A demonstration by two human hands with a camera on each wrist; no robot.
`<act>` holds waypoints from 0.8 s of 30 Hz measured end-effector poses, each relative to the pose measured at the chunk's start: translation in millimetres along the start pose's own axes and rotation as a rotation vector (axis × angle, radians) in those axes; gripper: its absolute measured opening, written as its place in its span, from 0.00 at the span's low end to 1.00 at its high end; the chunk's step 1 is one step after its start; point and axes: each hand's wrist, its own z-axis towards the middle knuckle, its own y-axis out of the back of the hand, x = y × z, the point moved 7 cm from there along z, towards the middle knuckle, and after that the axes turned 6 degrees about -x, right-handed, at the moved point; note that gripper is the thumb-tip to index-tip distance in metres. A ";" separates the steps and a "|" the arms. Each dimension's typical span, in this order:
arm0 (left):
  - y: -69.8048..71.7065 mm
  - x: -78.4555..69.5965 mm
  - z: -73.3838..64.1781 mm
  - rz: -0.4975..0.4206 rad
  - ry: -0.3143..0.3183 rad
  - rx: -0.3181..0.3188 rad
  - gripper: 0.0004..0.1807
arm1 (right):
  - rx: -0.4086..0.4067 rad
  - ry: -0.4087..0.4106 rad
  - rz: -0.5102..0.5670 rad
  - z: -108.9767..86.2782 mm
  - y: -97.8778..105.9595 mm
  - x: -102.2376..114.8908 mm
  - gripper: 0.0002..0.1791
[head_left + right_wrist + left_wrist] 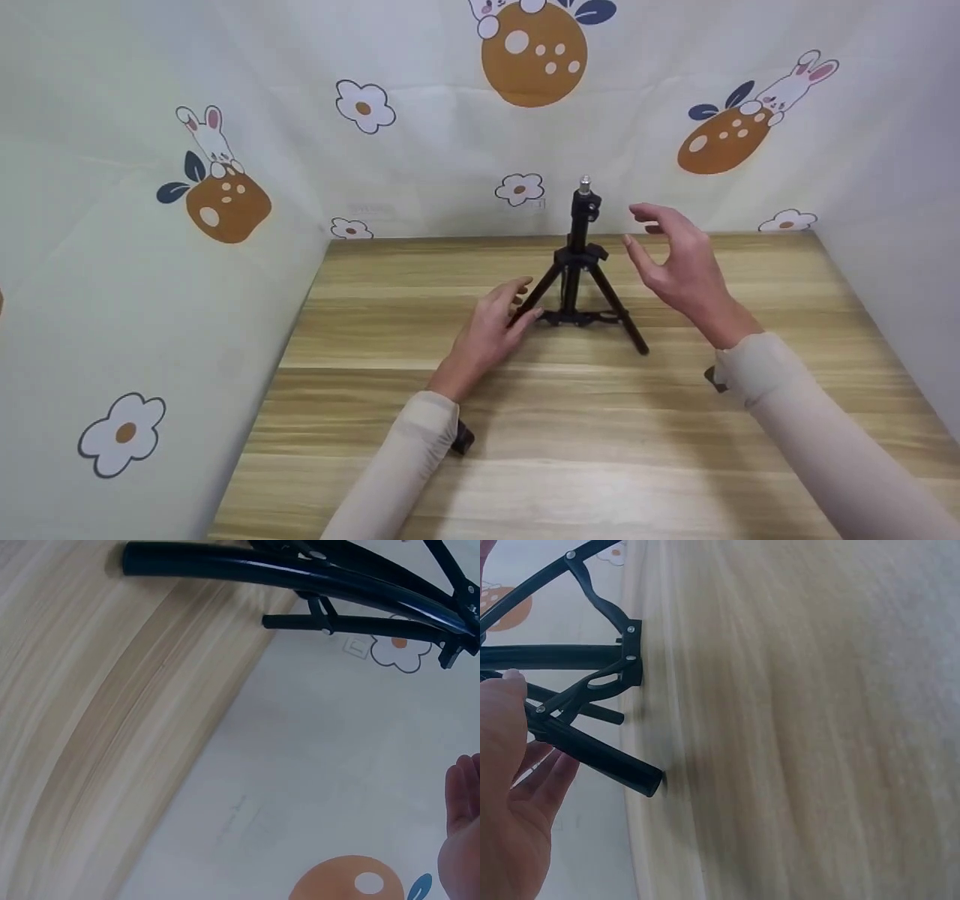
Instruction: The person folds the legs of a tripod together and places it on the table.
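Observation:
A small black tripod stands upright on the wooden table with its legs spread and a silver screw stud on top. My left hand holds its left leg, the thumb on the near side and the fingers behind. In the left wrist view the lower end of that leg sticks out past the hand. My right hand hovers to the right of the column, thumb and fingers apart and loosely bent, touching nothing. Only its edge shows in the right wrist view, below the tripod legs.
The wood-grain table reaches back to a pale cloth backdrop printed with rabbits, oranges and flowers. The cloth also rises along the left and right sides. Small black devices sit at both wrists.

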 end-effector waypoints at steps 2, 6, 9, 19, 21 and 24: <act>-0.2 0.0 -1.6 0.024 -0.022 -0.003 0.29 | -0.016 -0.020 0.042 0.9 0.3 -1.0 0.21; -1.2 0.6 -4.6 0.043 -0.062 -0.007 0.26 | -0.043 -0.057 0.111 2.9 0.0 -1.3 0.20; -1.7 1.7 -5.5 0.032 -0.062 -0.004 0.26 | -0.053 -0.070 0.132 4.9 -0.9 1.7 0.20; 6.6 -6.6 -6.3 0.025 -0.147 -0.116 0.19 | -0.054 -0.087 0.204 9.8 -5.3 13.7 0.20; 7.5 -7.5 -6.7 0.028 -0.158 -0.128 0.18 | -0.050 -0.089 0.219 10.7 -6.9 15.9 0.20; 7.5 -7.9 -7.0 0.033 -0.168 -0.136 0.19 | -0.041 -0.086 0.238 12.2 -9.2 20.1 0.21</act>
